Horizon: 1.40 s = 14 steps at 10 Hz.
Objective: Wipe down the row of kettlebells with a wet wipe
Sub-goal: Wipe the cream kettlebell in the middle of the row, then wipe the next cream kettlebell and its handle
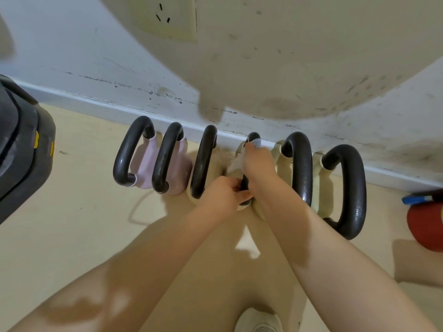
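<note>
- The right hand [257,161] is pressing a crumpled white wet wipe [256,143] around the far end of the fourth kettlebell's black curved metal handle [253,137], fingers curled over it, apparently to rub the grip all round.
- The left hand [224,191] is clamping the near end of that handle, seemingly to be steadying the cream-bodied weight.
- Six kettlebells are standing in a row along the white skirting board [167,121]: two pale pink ones [146,164] at 9 o'clock from the hands, cream ones beyond.
- Neighbouring black handles [203,161] at 9 and 3 o'clock are crowding the wiping hand.
- A red rounded object [426,224] is lying at 3 o'clock, a dark grey machine base [21,149] at 9.
</note>
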Each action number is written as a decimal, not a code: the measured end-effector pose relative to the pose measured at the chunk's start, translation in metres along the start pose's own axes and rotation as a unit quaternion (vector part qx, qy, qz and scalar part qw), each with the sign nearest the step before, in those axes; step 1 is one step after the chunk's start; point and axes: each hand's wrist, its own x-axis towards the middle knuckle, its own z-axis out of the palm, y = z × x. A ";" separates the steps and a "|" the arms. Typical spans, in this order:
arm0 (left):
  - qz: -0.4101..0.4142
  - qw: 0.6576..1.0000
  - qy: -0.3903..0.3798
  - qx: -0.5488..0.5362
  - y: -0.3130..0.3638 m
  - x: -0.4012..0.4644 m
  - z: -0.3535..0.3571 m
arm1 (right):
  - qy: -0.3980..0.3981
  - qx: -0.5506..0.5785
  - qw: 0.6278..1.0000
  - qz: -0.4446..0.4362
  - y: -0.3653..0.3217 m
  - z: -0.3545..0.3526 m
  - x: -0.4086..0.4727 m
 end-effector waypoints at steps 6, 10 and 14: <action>-0.028 0.998 0.036 -0.045 -0.010 -0.034 -0.018 | 0.004 0.068 0.974 -0.214 0.094 0.010 -0.034; -0.054 0.996 0.029 -0.062 -0.009 -0.040 -0.008 | 0.107 0.095 0.981 -0.133 0.087 0.028 -0.046; -0.031 0.996 0.029 -0.078 0.004 -0.046 -0.005 | -0.034 0.217 0.968 -0.119 0.026 -0.028 -0.062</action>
